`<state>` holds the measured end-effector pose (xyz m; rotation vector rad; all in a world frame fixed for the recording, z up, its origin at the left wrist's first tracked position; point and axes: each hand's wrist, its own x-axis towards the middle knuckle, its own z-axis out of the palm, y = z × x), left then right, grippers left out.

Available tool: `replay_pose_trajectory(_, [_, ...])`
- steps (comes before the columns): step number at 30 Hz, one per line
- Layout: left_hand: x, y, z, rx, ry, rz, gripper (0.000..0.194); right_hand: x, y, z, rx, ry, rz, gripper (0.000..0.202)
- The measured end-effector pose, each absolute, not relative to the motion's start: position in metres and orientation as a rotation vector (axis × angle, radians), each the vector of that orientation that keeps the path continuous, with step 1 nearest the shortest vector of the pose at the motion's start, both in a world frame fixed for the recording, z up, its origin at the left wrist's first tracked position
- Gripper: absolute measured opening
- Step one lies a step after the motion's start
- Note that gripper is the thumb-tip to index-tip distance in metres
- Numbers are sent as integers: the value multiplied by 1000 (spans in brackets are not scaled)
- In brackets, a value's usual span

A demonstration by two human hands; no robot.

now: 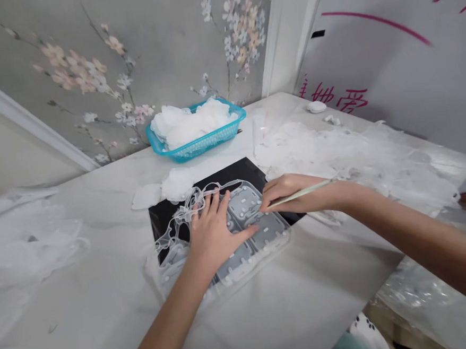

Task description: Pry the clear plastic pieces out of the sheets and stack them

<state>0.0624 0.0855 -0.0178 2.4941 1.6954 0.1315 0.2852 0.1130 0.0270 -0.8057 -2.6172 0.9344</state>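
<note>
The translucent moulded tray [269, 234] lies partly over the black mat [236, 170] on the white surface [289, 293]. The left hand [210, 226] is spread, fingers extended, palm down on the tray beside the clear stringy strips [182, 215]. The right hand [284, 189] grasps a slim pale tool [301, 192], its fingertips at the tray's right-hand compartments; the tool's tip is too small to resolve. The blue basket [181, 156], filled with white pieces [189, 125], stands behind the mat; a translucent white heap [335, 151] lies to the right
</note>
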Motion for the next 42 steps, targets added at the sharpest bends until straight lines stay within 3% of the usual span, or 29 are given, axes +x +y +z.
replay_pose_trajectory(10, [63, 85, -18, 2479, 1696, 153, 95, 293, 113, 27, -908, -2502, 1042, 21])
replay_pose_trajectory(18, [61, 85, -20, 2482, 1692, 199, 94, 285, 112, 3, -749, -2297, 1066, 18])
replay_pose_trajectory(21, [62, 84, -19, 2478, 1707, 165, 94, 281, 109, -3, -631, -2381, 843, 17])
replay_pose_trajectory(26, [62, 83, -21, 2518, 1719, 173, 92, 272, 107, -11, -471, -2570, -85, 25])
replay_pose_trajectory(28, [62, 83, -22, 2526, 1721, 186, 92, 267, 108, -11, -448, -2582, -262, 28])
replay_pose_trajectory(31, [61, 84, -23, 2499, 1722, 174, 94, 265, 112, -4, -415, -2667, -101, 29])
replay_pose_trajectory(37, [62, 84, -20, 2456, 1708, 157, 97, 272, 113, 12, -577, -2615, 621, 17])
replay_pose_trajectory(42, [62, 83, -20, 2436, 1715, 154, 95, 274, 110, 2, -501, -2557, 481, 19])
